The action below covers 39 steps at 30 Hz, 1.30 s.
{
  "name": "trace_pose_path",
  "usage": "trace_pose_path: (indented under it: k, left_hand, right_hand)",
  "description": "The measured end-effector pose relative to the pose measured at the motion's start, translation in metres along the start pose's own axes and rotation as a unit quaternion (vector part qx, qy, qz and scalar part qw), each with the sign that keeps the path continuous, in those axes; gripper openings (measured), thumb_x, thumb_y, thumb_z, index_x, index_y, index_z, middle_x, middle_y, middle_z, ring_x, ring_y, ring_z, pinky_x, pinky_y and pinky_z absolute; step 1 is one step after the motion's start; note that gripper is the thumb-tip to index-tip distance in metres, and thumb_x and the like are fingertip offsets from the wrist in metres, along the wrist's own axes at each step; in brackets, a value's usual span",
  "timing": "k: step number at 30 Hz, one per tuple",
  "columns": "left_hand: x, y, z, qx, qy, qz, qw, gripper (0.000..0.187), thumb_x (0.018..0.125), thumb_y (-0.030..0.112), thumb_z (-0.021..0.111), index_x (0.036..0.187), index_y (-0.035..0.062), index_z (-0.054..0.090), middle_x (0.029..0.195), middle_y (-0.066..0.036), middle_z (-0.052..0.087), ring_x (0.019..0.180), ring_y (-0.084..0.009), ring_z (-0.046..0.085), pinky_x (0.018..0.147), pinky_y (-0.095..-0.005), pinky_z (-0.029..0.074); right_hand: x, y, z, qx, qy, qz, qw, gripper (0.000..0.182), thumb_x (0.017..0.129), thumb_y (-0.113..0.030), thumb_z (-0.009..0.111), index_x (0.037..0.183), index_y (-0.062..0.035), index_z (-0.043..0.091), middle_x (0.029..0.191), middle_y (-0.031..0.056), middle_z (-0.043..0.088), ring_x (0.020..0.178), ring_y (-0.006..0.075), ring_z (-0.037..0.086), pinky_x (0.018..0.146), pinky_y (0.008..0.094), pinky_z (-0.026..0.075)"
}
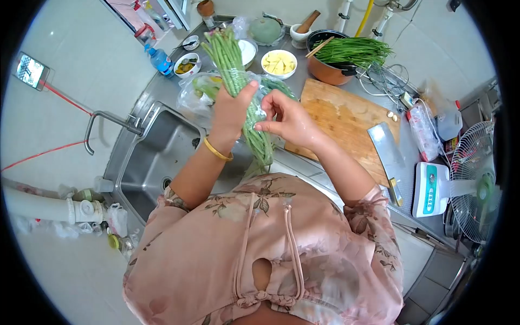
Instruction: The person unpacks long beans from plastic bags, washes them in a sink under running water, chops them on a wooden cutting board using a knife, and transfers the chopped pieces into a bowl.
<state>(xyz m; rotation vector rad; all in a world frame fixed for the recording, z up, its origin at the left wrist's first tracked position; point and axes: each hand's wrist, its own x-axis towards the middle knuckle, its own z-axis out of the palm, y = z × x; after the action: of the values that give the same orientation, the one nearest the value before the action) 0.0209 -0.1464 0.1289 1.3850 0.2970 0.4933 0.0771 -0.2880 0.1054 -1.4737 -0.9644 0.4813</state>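
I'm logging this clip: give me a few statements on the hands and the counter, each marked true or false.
1. The left hand grips the green bundle. True.
2. The right hand holds the knife. False: it is at the bundle, and the knife lies by the right edge of the cutting board.
3. Chopsticks rest at the rim of the pot with the greens. True.
4. The bowl of yellow pieces stands in the sink. False: it stands on the counter.
5. A bracelet is on the left wrist. True.
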Motion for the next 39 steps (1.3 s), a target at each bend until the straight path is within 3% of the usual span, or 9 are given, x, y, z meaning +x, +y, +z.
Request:
trace_pose_path:
  k: [4,7,13,31,33,34,35,37,39]
  left_hand:
    - [0.001,-0.007,0.002,0.038,-0.015,0.032,0.999,0.019,0.078,0.013,0.063,0.091,0.0029,0.053,0.081,0.000,0.054,0.071,-0.0083,0.049,0.063,-0.0240,0.041]
    - [0.001,-0.011,0.001,0.088,-0.028,0.039,0.995,0.021,0.076,0.012,0.064,0.090,0.0019,0.053,0.080,-0.001,0.055,0.071,-0.0090,0.050,0.064,-0.0247,0.041]
    - [0.004,0.003,0.005,0.199,-0.007,0.075,0.977,0.029,0.070,0.013,0.063,0.093,-0.0009,0.051,0.081,-0.007,0.055,0.072,-0.0159,0.053,0.066,-0.0296,0.043]
    - [0.006,-0.024,-0.004,0.290,0.045,0.128,0.947,0.026,0.070,0.007,0.060,0.093,-0.0014,0.051,0.079,-0.007,0.058,0.070,-0.0153,0.055,0.064,-0.0303,0.044]
    - [0.000,-0.024,-0.006,0.298,0.056,0.108,0.947,0.026,0.070,0.007,0.059,0.093,-0.0015,0.051,0.080,-0.008,0.058,0.071,-0.0157,0.055,0.064,-0.0307,0.045]
    - [-0.015,-0.019,0.002,0.311,0.024,0.147,0.939,0.026,0.070,0.007,0.059,0.094,-0.0016,0.051,0.081,-0.007,0.058,0.071,-0.0154,0.055,0.064,-0.0303,0.045]
    - [-0.043,-0.010,0.014,0.328,-0.010,0.182,0.927,0.027,0.070,0.007,0.059,0.095,-0.0017,0.051,0.082,-0.007,0.057,0.071,-0.0151,0.054,0.064,-0.0298,0.045]
    - [-0.059,-0.001,0.013,0.325,-0.037,0.268,0.906,0.028,0.069,0.006,0.061,0.095,-0.0006,0.052,0.078,-0.009,0.058,0.069,-0.0190,0.057,0.062,-0.0300,0.045]
    - [-0.025,-0.005,-0.015,0.160,-0.025,0.098,0.982,0.027,0.070,0.004,0.060,0.097,0.0011,0.053,0.079,-0.007,0.057,0.071,-0.0165,0.056,0.063,-0.0286,0.044]
  right_hand:
    - [0.008,0.023,-0.005,0.095,-0.068,0.034,0.993,0.017,0.077,-0.005,0.067,0.075,-0.0052,0.051,0.071,-0.0058,0.045,0.066,0.0025,0.042,0.056,0.0207,0.036]
    - [0.003,0.014,-0.010,0.012,-0.027,0.018,0.999,0.015,0.078,-0.004,0.064,0.073,-0.0038,0.050,0.069,-0.0007,0.049,0.062,0.0078,0.046,0.054,0.0244,0.037]
    - [0.006,0.004,0.012,-0.262,0.188,-0.186,0.928,0.012,0.072,-0.003,0.057,0.072,-0.0013,0.045,0.069,0.0167,0.047,0.065,0.0362,0.050,0.055,0.0420,0.040]
    - [0.054,0.051,0.021,-0.206,0.211,-0.033,0.955,0.017,0.073,-0.010,0.059,0.077,0.0005,0.046,0.074,0.0247,0.056,0.071,0.0432,0.054,0.061,0.0469,0.042]
    - [0.060,0.067,0.021,-0.292,0.214,-0.048,0.931,0.014,0.073,-0.009,0.058,0.077,0.0003,0.048,0.076,0.0252,0.058,0.072,0.0418,0.056,0.063,0.0470,0.044]
    - [0.080,0.114,-0.003,-0.304,0.252,0.127,0.910,0.010,0.073,-0.007,0.056,0.077,0.0004,0.051,0.075,0.0241,0.059,0.072,0.0401,0.058,0.065,0.0449,0.047]
    - [0.068,0.132,-0.046,-0.186,0.290,0.126,0.930,0.007,0.075,-0.005,0.053,0.076,0.0013,0.052,0.075,0.0228,0.060,0.071,0.0368,0.060,0.063,0.0429,0.048]
    - [0.059,0.150,-0.094,-0.359,0.385,0.065,0.847,0.010,0.080,-0.008,0.054,0.073,-0.0006,0.052,0.067,0.0130,0.060,0.058,0.0225,0.059,0.052,0.0350,0.046]
    - [0.051,0.112,-0.082,-0.153,0.275,0.049,0.948,0.017,0.084,-0.013,0.055,0.072,-0.0036,0.049,0.060,0.0055,0.053,0.051,0.0155,0.052,0.046,0.0291,0.041]
